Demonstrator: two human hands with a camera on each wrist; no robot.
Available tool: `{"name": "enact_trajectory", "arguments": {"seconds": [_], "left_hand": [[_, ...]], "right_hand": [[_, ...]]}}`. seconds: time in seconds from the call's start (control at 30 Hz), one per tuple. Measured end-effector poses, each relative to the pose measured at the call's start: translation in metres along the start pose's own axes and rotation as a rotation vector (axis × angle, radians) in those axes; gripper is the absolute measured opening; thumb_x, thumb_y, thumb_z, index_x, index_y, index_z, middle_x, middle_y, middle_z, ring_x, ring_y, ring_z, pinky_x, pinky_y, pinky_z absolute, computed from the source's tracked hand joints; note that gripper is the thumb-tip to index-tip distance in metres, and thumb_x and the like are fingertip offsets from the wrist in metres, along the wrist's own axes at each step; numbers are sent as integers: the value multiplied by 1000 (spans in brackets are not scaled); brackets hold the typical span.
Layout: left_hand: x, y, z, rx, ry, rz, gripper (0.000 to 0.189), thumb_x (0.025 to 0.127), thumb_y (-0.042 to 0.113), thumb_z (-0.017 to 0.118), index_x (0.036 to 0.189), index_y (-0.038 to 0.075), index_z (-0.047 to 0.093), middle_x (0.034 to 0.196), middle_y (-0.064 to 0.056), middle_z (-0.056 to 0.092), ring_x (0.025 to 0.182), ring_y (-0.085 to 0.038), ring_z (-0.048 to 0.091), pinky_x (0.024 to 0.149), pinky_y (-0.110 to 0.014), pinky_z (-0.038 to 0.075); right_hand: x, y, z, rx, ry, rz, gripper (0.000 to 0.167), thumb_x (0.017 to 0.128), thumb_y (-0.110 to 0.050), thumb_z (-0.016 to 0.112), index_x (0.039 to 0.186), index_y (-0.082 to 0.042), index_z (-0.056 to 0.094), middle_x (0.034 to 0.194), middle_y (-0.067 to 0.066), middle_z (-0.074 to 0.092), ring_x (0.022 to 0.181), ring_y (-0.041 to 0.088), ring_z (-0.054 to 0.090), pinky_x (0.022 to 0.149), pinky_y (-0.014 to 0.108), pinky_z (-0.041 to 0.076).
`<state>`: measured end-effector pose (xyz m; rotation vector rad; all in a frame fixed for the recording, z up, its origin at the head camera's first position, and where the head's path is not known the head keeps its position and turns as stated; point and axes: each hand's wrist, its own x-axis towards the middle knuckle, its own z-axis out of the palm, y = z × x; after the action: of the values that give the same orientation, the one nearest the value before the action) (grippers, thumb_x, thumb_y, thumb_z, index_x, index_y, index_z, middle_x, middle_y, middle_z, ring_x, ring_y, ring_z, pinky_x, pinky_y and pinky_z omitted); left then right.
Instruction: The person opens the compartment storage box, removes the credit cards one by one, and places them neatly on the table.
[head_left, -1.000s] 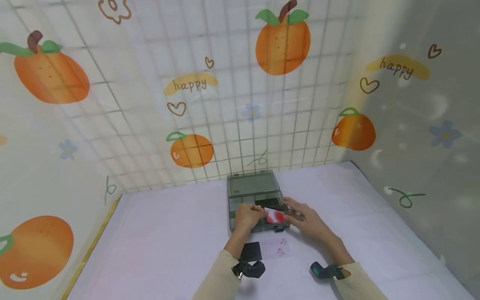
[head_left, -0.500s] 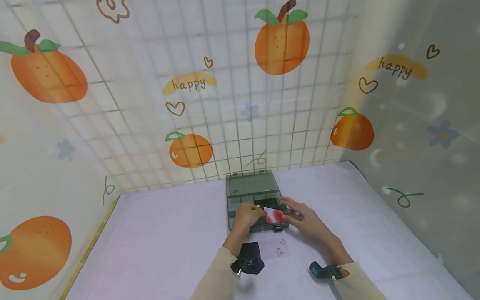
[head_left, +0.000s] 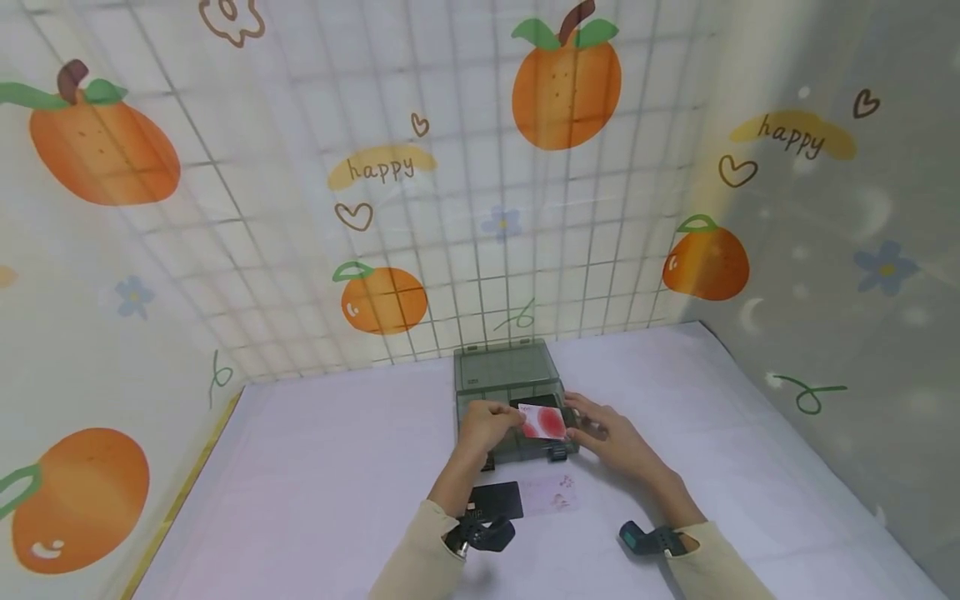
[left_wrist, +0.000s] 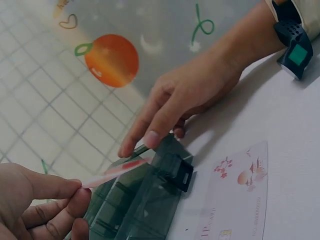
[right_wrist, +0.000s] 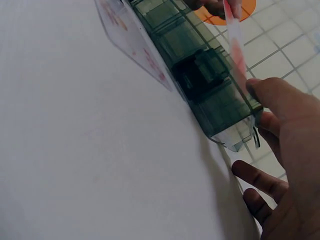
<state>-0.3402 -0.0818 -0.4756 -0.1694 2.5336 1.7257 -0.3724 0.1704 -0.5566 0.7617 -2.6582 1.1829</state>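
A red-and-white card (head_left: 543,422) is pinched between the thumb and fingers of my left hand (head_left: 482,429). In the left wrist view, the card (left_wrist: 117,172) appears nearly edge-on above the dark green see-through box (left_wrist: 132,212). That divided box (head_left: 507,367) stands with its lid raised at the back, and a black flat item (head_left: 535,401) shows inside. My right hand (head_left: 621,442) lies at the box's right side with fingers fairly straight. In the right wrist view, its thumb (right_wrist: 267,92) is by the box's top edge, near the card.
On the white tabletop (head_left: 322,475), in front of the box, lie a black card (head_left: 498,500) and a pale see-through card (head_left: 551,492) with pink flowers, side by side. A grid wall with printed oranges (head_left: 384,300) rises behind the table.
My left hand has lifted the red-and-white card slightly upward and left, above the box. More of the black card on the table shows. My right hand has stayed at the box's side.
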Motion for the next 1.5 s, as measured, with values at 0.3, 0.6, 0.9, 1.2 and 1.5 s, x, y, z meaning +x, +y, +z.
{"name": "enact_trajectory", "arguments": {"seconds": [0.3, 0.6, 0.9, 1.2, 1.5], "left_hand": [[-3, -11, -21, -88, -3, 12, 18, 89, 23, 77, 96, 7, 79, 85, 0, 72, 90, -33, 66, 83, -49, 54], [-14, -16, -40, -184, -53, 7, 21, 91, 24, 75, 100, 5, 78, 88, -1, 74, 99, -39, 64, 89, -50, 52], [-33, -21, -55, -193, -25, 15, 27, 89, 27, 78, 100, 2, 77, 88, -4, 73, 90, -31, 65, 86, -46, 52], [-48, -31, -64, -202, -14, 25, 31, 88, 29, 79, 102, 2, 77, 90, -5, 72, 87, -28, 64, 84, -42, 53], [-63, -41, -73, -226, -29, 19, 32, 88, 26, 79, 105, -2, 75, 89, -5, 73, 82, -20, 63, 79, -36, 52]], "right_hand": [[-1, 1, 1, -12, -22, 23, 62, 96, -46, 66, 150, -20, 50, 156, -3, 42, 121, 26, 54, 101, 61, 42], [-1, 3, 1, -11, -6, 10, 61, 97, -45, 65, 149, -18, 50, 156, -3, 41, 118, 24, 55, 101, 61, 40], [0, -1, -1, 6, -18, 45, 62, 97, -45, 65, 151, -20, 48, 158, -2, 39, 124, 29, 53, 103, 65, 37], [0, -1, 0, -2, -20, 72, 61, 98, -43, 65, 151, -21, 47, 159, 2, 38, 131, 34, 49, 104, 68, 33], [0, -2, 3, 8, -15, 57, 62, 97, -46, 64, 151, -20, 47, 158, 3, 38, 133, 36, 47, 104, 68, 33]]}}
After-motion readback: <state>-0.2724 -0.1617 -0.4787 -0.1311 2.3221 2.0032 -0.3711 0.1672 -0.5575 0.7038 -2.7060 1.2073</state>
